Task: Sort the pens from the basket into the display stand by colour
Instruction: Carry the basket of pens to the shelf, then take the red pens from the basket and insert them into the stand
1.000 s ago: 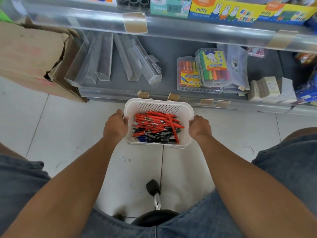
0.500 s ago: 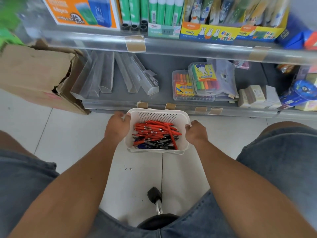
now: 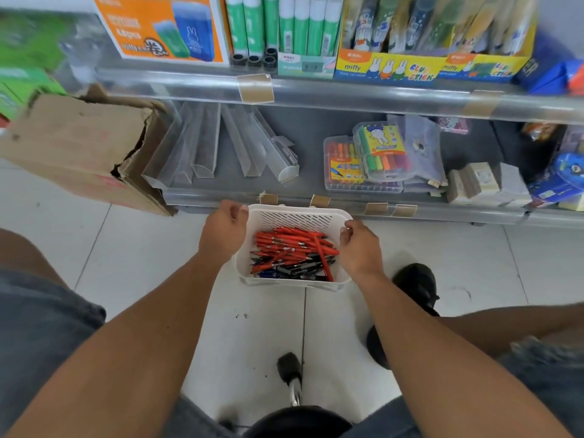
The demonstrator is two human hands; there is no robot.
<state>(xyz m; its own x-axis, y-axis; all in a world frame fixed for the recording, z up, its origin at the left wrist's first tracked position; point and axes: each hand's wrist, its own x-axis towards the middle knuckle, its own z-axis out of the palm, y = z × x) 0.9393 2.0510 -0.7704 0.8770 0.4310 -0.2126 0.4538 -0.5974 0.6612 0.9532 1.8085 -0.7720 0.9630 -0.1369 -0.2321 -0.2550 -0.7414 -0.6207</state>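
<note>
White basket [image 3: 294, 216] on the floor tiles at 12 o'clock, red and dark pens [image 3: 292, 252] piled inside.
My left hand [image 3: 222, 233] at 9, right hand [image 3: 360, 246] at 3: both curled loosely beside its rim, grip unclear. Clear display stand [image 3: 221, 143] on the shelf at 11.

My left hand [image 3: 222, 235] and right hand [image 3: 360, 245] grip the white basket [image 3: 297, 216] at nine and three o'clock; red pens [image 3: 290, 245] lie atop dark ones inside.
</note>
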